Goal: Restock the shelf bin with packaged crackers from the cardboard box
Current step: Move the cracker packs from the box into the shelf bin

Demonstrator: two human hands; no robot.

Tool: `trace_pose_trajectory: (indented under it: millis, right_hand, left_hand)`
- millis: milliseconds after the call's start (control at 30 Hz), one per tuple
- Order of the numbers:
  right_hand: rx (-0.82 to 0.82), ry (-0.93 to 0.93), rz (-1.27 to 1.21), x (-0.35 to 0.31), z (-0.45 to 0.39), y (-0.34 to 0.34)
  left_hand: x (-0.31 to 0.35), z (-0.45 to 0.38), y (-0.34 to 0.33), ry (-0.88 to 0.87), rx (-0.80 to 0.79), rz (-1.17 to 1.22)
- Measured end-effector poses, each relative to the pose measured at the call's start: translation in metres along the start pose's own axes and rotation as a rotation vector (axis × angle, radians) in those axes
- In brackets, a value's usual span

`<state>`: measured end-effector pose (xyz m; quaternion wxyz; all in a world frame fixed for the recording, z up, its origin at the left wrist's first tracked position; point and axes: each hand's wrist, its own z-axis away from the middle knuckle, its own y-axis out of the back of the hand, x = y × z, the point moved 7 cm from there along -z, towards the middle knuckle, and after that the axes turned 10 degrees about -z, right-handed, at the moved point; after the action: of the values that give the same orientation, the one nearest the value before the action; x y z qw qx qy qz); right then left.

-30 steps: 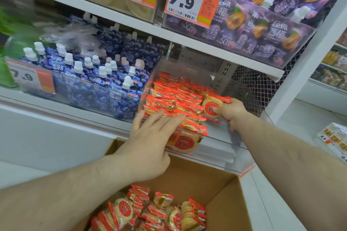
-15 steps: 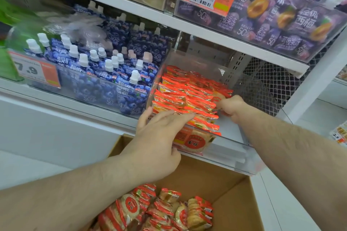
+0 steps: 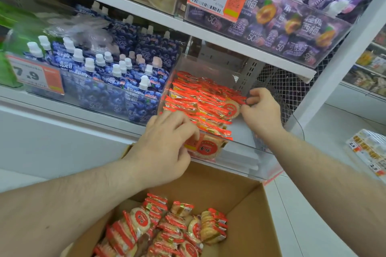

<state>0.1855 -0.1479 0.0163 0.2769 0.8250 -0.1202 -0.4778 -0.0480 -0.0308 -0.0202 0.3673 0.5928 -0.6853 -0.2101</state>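
Note:
Red-and-clear cracker packs [image 3: 200, 98] stand in rows in the clear shelf bin [image 3: 240, 153] on the lower shelf. My left hand [image 3: 165, 148] reaches over the bin's front rim, its bent fingers pressing on the front packs and its thumb outside the front wall. At the right end of the rows, my right hand [image 3: 262, 112] pinches a cracker pack [image 3: 230, 109] with a round red label. Below, the open cardboard box [image 3: 250, 204] holds several more cracker packs [image 3: 167, 227].
Blue spouted pouches [image 3: 108, 81] fill the bin to the left, with a 7.9 price tag [image 3: 35, 75]. Purple pouches [image 3: 292, 27] sit on the shelf above. A white upright [image 3: 334, 64] and wire mesh [image 3: 279, 83] stand to the right.
My right hand has drawn back to the rows' right end and now pinches a round-labelled pack. My left hand's fingers have bent down onto the front packs. The camera has moved closer.

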Motion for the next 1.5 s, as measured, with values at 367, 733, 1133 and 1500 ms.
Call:
trace_pose_trajectory:
  millis: [367,733,1133,1500]
  right_hand:
    - [-0.258,0.75,-0.179,-0.037,0.192,-0.103]
    - [-1.025,-0.357,0.212,0.13,0.304,-0.282]
    - [-0.815,-0.67,-0.047,0.178,0.295,-0.213]
    - [-0.808,-0.802,-0.953,0.071,0.23,-0.191]
  left_hand:
    - [-0.041,0.051,-0.05,0.192,-0.823,-0.083]
    - [-0.062,0.085,-0.057,0.3,-1.043,-0.1]
    - [-0.065,0.093,-0.062,0.31,-1.075,-0.09]
    - [-0.058,0.09,-0.061,0.291,-1.051,-0.051]
